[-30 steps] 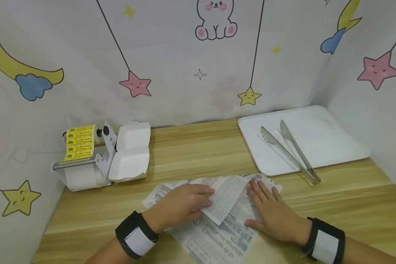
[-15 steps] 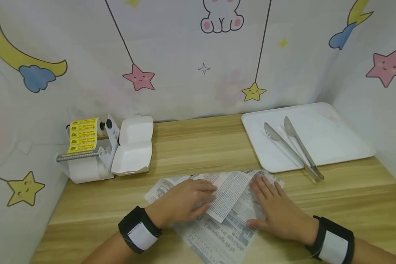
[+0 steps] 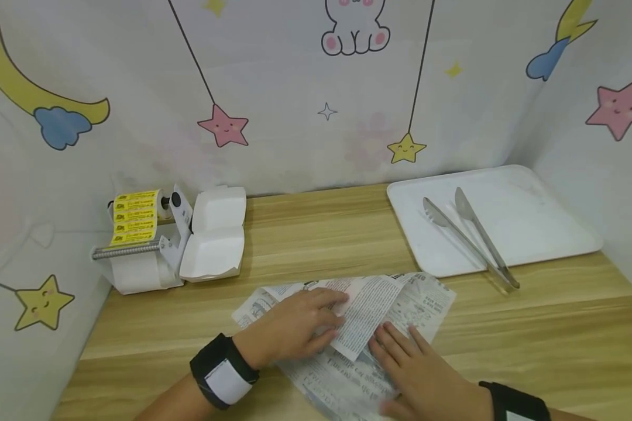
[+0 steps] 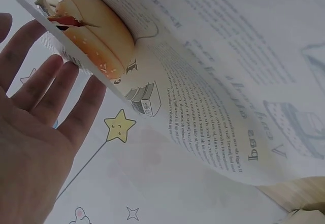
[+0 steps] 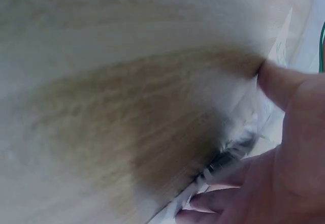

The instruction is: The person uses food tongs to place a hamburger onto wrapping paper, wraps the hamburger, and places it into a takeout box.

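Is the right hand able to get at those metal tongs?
Probably yes: the metal tongs jut past the near edge of the white tray, and nothing seems to stand between them and the right hand.

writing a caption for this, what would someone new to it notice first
Probably the cartoon-printed backdrop across the top of the head view, then the left hand and right hand on a newsprint sheet at lower centre. The left wrist view adds a surprise: a filled sesame bun within the sheet's fold. The yellow label roll also stands out at left, beside an open white takeaway box.
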Available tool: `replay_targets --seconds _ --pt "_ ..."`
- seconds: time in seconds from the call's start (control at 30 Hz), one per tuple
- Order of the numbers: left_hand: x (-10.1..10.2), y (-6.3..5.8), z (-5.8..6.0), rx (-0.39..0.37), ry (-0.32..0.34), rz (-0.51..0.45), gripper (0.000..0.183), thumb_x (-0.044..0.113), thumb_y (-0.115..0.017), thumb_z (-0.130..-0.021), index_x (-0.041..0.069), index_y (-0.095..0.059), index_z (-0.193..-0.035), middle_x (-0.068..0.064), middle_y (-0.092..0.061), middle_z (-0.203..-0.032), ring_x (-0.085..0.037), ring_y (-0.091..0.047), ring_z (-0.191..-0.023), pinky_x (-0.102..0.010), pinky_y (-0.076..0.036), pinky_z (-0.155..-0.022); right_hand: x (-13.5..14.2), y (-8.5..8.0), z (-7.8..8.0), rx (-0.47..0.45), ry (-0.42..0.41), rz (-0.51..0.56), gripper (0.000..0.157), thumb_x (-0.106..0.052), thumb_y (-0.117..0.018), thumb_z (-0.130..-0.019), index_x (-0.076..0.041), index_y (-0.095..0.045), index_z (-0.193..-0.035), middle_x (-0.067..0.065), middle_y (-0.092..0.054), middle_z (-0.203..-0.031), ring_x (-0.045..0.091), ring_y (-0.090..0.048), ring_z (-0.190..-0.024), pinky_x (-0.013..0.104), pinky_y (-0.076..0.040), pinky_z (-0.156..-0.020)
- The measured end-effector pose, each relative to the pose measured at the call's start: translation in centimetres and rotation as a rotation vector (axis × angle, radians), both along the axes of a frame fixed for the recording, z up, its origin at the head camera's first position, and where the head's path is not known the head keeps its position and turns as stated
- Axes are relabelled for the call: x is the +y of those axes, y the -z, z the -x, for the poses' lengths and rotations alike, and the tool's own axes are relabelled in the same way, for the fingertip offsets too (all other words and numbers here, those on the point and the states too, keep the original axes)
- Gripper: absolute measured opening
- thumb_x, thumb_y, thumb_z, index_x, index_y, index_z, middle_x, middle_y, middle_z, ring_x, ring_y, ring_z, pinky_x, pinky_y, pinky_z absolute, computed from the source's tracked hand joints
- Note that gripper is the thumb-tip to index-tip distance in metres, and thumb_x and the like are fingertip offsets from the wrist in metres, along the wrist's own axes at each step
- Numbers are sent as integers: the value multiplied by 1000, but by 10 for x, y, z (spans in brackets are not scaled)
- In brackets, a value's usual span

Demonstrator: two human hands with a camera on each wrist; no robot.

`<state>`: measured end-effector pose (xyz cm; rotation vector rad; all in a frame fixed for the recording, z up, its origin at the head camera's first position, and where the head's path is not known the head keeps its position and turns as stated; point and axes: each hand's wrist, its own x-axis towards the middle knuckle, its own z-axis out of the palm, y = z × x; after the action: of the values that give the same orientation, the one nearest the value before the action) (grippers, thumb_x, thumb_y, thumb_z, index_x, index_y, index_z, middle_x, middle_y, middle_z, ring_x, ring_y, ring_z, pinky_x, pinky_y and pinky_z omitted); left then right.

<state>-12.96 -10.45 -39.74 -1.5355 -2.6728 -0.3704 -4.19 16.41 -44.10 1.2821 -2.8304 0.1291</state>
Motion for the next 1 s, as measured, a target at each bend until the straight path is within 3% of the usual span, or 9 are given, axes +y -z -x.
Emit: replay_targets --seconds 0.1,0.2,0.4,0.53,0.73,0.83,1.0 --pt "0 0 0 3 4 11 30 36 -54 -94 18 -74 -108 -2 -54 -137 -19 -46 -129 -38 -36 -107 -4 -9 3 -29 27 42 72 -61 -36 -94 -4 -55 -132 15 -52 -138 32 -44 -128 53 -39 -97" --pt "1 -1 0 4 3 30 29 37 -53 -94 20 -73 -108 0 -54 -138 -20 -45 -129 -43 -37 -105 -7 -20 8 -21 41 114 61 -62 -43 -91 -12 -64 -119 4 -60 -120 21 -53 -111 44 -46 -89" --pt "2 -2 1 -27 -9 42 26 34 -57 -93 20 -74 -107 0 -55 -137 -20 -45 -129 -42 -38 -105 -8 -31 15 124 -4 204 42 -56 -59 -83 -19 -70 -97 -11 -52 -87 4 -48 -72 24 -47 -61" --pt "4 -2 3 -34 -12 13 19 29 -64 -89 19 -75 -102 0 -58 -133 -17 -48 -126 -34 -40 -103 -3 -34 15 117 -18 198 37 -53 -62 -81 -19 -69 -96 -13 -51 -81 -3 -44 -62 17 -41 -48" --pt "9 -1 5 -8 -11 -7 12 23 -73 -81 19 -71 -93 0 -60 -129 -15 -49 -123 -29 -43 -98 3 -37 13 -34 -31 218 41 -48 -65 -81 -15 -68 -105 -11 -60 -89 -2 -54 -72 15 -46 -56" --pt "11 -1 5 3 -19 7 13 22 -74 -80 20 -67 -90 1 -59 -129 -14 -48 -124 -29 -44 -96 4 -38 11 -62 -44 206 39 -41 -70 -80 -15 -67 -108 -9 -62 -92 1 -58 -78 17 -48 -60" --pt "14 -1 6 17 -20 38 9 21 -72 -81 21 -68 -89 2 -58 -129 -15 -47 -124 -31 -44 -97 3 -35 15 84 -81 254 15 -32 -71 -81 -22 -66 -91 -13 -59 -85 2 -54 -76 15 -46 -60"
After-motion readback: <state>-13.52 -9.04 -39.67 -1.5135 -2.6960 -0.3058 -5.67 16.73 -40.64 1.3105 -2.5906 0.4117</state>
